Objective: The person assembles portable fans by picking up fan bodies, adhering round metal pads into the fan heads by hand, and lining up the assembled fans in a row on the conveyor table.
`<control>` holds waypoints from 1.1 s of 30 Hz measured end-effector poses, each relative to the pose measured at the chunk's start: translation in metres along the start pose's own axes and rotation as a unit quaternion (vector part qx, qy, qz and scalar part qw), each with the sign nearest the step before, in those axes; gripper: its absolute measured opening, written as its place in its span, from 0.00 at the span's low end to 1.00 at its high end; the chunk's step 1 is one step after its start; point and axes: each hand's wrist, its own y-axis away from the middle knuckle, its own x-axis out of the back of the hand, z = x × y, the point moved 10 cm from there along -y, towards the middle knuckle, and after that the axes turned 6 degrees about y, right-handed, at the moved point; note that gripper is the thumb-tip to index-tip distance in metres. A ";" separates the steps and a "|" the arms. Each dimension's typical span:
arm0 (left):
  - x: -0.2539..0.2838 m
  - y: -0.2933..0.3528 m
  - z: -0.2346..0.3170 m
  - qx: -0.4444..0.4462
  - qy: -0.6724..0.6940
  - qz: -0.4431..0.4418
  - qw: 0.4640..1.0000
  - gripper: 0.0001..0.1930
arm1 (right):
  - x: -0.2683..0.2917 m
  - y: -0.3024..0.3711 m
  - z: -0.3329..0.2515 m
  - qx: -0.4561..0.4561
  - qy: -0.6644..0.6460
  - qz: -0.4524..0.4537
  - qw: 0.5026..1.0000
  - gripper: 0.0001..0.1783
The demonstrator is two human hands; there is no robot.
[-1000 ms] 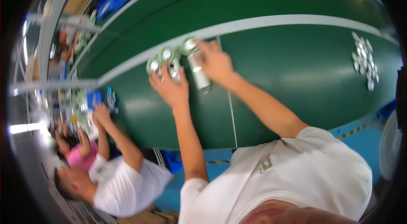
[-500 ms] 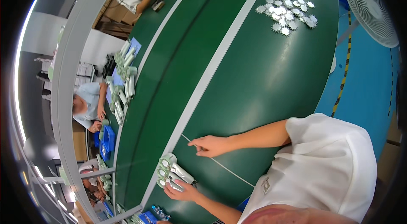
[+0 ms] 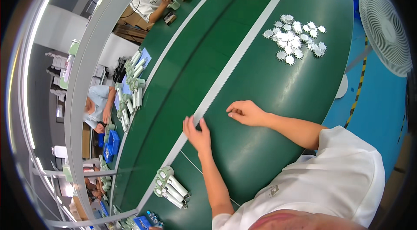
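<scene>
A: In the head view, how are the hands?
B: The left hand [image 3: 199, 138], mid-frame, has its thumb spread wide from the fingers and looks bare; its fingertips overlap the pale rail [image 3: 236, 58], contact unclear. The right hand [image 3: 246, 113], just right of it, is half-curled above the green worktop [image 3: 247, 156]; I can't tell whether its palm hides something.
A: And the pieces nearby?
B: Handheld devices [image 3: 175, 191] lie bunched at lower left, round heads against the rail. Silver star-shaped pieces [image 3: 286, 38] are heaped at upper right, untouched.
A: Handling them well?
B: My judgement: hold one device by its handle, without dragging its neighbours; pinch stars by their flat faces, since the points could snag.
A: Containers?
B: A blue bin [image 3: 115, 139] at left, contents too small to identify. Another blue tray [image 3: 141, 222] at the bottom edge, beside small bluish parts [image 3: 154, 218]; its contents are unclear.
</scene>
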 end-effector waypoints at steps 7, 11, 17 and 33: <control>-0.038 -0.003 0.001 0.029 -0.008 -0.057 0.998 0.21 | -0.010 0.005 -0.017 0.073 0.118 -0.029 0.990 0.08; -0.033 -0.003 0.006 -0.007 0.000 -0.024 1.000 0.20 | -0.010 0.004 -0.018 0.085 0.129 -0.003 0.988 0.07; -0.024 -0.002 0.007 -0.024 0.023 0.040 0.999 0.14 | -0.012 0.001 -0.019 0.072 0.138 -0.009 0.988 0.05; -0.009 0.001 -0.012 0.123 0.252 0.120 0.952 0.06 | -0.012 0.002 -0.016 0.051 0.157 -0.017 0.986 0.06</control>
